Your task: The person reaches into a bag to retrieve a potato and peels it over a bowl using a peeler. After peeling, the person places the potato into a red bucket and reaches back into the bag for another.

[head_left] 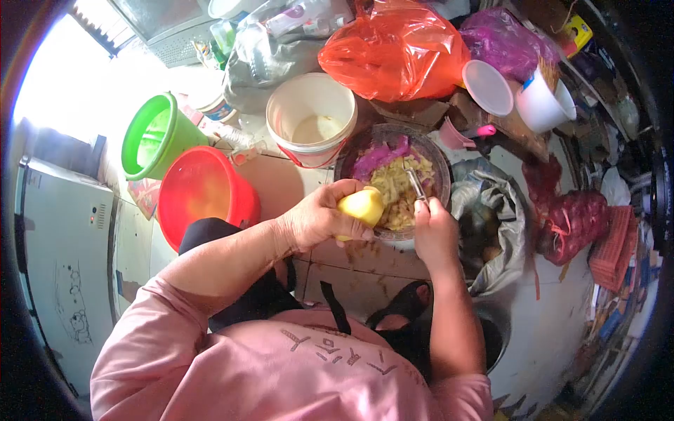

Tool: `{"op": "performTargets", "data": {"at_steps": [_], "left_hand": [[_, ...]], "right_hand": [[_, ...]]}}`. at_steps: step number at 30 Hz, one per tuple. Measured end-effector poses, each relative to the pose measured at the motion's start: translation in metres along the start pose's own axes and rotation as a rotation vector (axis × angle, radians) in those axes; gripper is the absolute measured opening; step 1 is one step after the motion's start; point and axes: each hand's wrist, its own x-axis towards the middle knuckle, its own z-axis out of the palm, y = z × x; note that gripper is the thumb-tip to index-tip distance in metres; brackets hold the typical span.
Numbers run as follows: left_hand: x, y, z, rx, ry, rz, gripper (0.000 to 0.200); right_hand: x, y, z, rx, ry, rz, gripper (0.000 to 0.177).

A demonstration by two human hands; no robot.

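My left hand [317,219] is closed around a peeled yellow potato [362,205], over the near left side of a dark basin [444,167]. In my right hand [436,233] is a metal peeler [415,185], held with its head pointing away from me, a little apart from the potato. The basin holds a heap of pale peelings [394,175] and a crumpled purple plastic bag [375,158]. Just right of the basin stands an open grey sack [516,210], its contents dark and hard to make out.
A red bucket [242,200], a green bucket [167,151] and a white bucket [286,112] stand at the left and back. Behind lies an orange plastic bag [397,52]. At right are a red mesh bag [572,221] and a red basket [614,249]. Scraps litter the tiled floor [337,263].
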Motion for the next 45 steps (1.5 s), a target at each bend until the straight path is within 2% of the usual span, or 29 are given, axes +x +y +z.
{"op": "performTargets", "data": {"at_steps": [1, 2, 4, 5, 7, 8, 11, 14, 15, 17, 19, 20, 22, 23, 25, 28, 29, 30, 31, 33, 35, 37, 38, 40, 42, 45], "left_hand": [[-0.002, -0.001, -0.001, -0.010, 0.015, -0.023, 0.054], [0.003, -0.008, -0.005, 0.077, 0.042, 0.063, 0.054], [0.007, -0.010, -0.006, 0.030, 0.099, 0.035, 0.054], [0.009, -0.011, -0.006, -0.012, 0.158, 0.011, 0.054], [0.011, -0.013, -0.007, 0.035, 0.168, 0.031, 0.054], [0.011, -0.011, -0.006, 0.160, 0.184, 0.017, 0.055], [0.014, -0.016, -0.009, 0.360, 0.183, 0.043, 0.057], [0.005, -0.014, -0.003, 0.440, 0.107, 0.134, 0.058], [0.002, -0.010, -0.001, 0.437, 0.050, 0.185, 0.058], [0.003, -0.012, -0.001, 0.462, 0.063, 0.166, 0.060], [0.011, -0.020, -0.005, 0.530, 0.177, 0.324, 0.061], [0.012, -0.020, -0.006, 0.533, 0.174, 0.322, 0.061], [0.011, -0.013, -0.005, 0.160, 0.159, 0.067, 0.061], [0.009, -0.009, -0.005, 0.160, 0.160, 0.069, 0.061], [0.006, -0.002, -0.002, -0.022, 0.143, -0.032, 0.061], [0.002, -0.002, -0.004, -0.055, 0.038, 0.004, 0.061], [0.001, -0.006, -0.005, -0.054, 0.037, 0.003, 0.061], [0.003, -0.011, -0.006, -0.100, -0.122, 0.133, 0.061], [0.006, -0.012, -0.007, -0.142, -0.289, 0.263, 0.061], [0.005, -0.013, -0.010, -0.155, -0.235, 0.262, 0.057], [0.005, -0.008, -0.010, -0.446, -0.135, 0.075, 0.054], [0.005, -0.006, -0.005, -0.408, -0.092, 0.079, 0.053], [0.005, -0.006, -0.004, -0.398, -0.026, 0.071, 0.053], [0.006, -0.006, -0.004, -0.389, 0.043, 0.064, 0.054], [0.009, -0.006, -0.004, -0.232, 0.109, -0.033, 0.055], [0.005, -0.001, 0.004, -0.085, 0.114, -0.038, 0.054]], "right_hand": [[-0.003, -0.004, -0.005, 0.041, 0.011, -0.054, 0.028], [-0.008, -0.011, -0.006, 0.034, -0.003, -0.058, 0.028], [-0.021, -0.027, 0.000, 0.137, 0.041, -0.143, 0.028], [-0.024, -0.028, 0.003, 0.123, 0.047, -0.292, 0.027], [-0.032, -0.035, 0.010, 0.058, 0.020, -0.395, 0.025], [-0.033, -0.036, 0.013, -0.003, 0.051, -0.428, 0.025], [-0.031, -0.034, 0.011, -0.022, 0.053, -0.379, 0.023], [-0.009, -0.019, -0.002, -0.118, -0.113, 0.013, 0.024], [-0.005, -0.014, -0.002, -0.095, -0.052, -0.023, 0.026], [-0.010, -0.013, -0.004, -0.004, -0.003, -0.128, 0.027], [-0.015, -0.020, 0.000, 0.075, 0.009, -0.151, 0.026], [-0.018, -0.024, 0.001, 0.156, 0.029, -0.172, 0.025], [-0.023, -0.030, -0.001, 0.179, 0.024, -0.216, 0.024], [-0.026, -0.033, -0.001, 0.197, 0.013, -0.258, 0.023], [-0.027, -0.032, 0.001, 0.237, 0.028, -0.303, 0.021], [-0.025, -0.024, 0.005, 0.149, 0.008, -0.292, 0.024], [-0.017, -0.016, 0.007, 0.046, -0.108, -0.164, 0.025], [-0.012, -0.010, 0.007, -0.052, -0.216, -0.031, 0.027], [-0.013, -0.009, 0.008, -0.044, -0.199, -0.027, 0.027], [-0.014, -0.012, 0.009, 0.056, -0.191, -0.032, 0.030], [-0.016, -0.021, 0.002, 0.039, -0.140, -0.062, 0.029], [-0.019, -0.025, 0.001, 0.215, 0.050, -0.127, 0.026], [-0.022, -0.029, -0.001, 0.215, 0.050, -0.128, 0.026], [-0.028, -0.038, -0.001, 0.256, 0.137, -0.283, 0.023], [-0.032, -0.039, 0.004, 0.186, 0.130, -0.328, 0.022], [-0.029, -0.031, 0.011, 0.106, 0.110, -0.348, 0.020]]}}
